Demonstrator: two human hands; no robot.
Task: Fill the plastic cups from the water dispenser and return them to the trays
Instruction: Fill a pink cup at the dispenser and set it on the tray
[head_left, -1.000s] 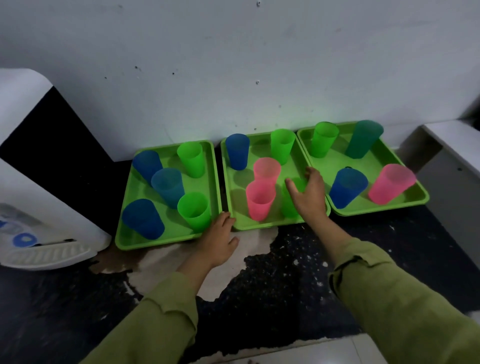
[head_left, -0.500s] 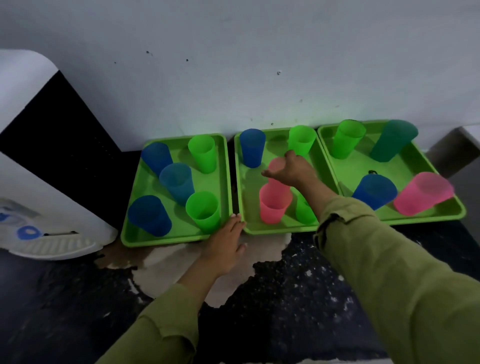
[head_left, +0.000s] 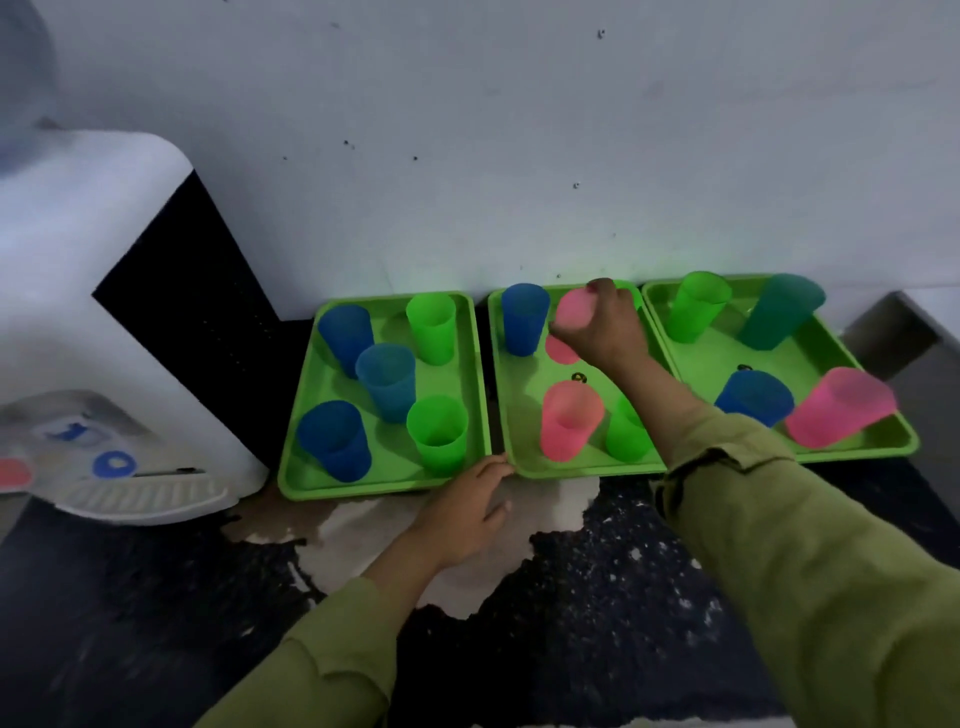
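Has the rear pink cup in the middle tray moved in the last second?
Yes. The right hand grips the rear pink cup and has lifted it off the middle tray, up and back, about level with the blue cup rim.

Drinks-serving corner, likely a pantry or canteen, though home or workplace can't be told. A countertop water dispenser with red and blue markings and a drip grille sits on a dark speckled stone counter against a scuffed, pockmarked white wall. Three green trays in a row carry many bright plastic cups — a serving setup; the counter has a worn pale patch.
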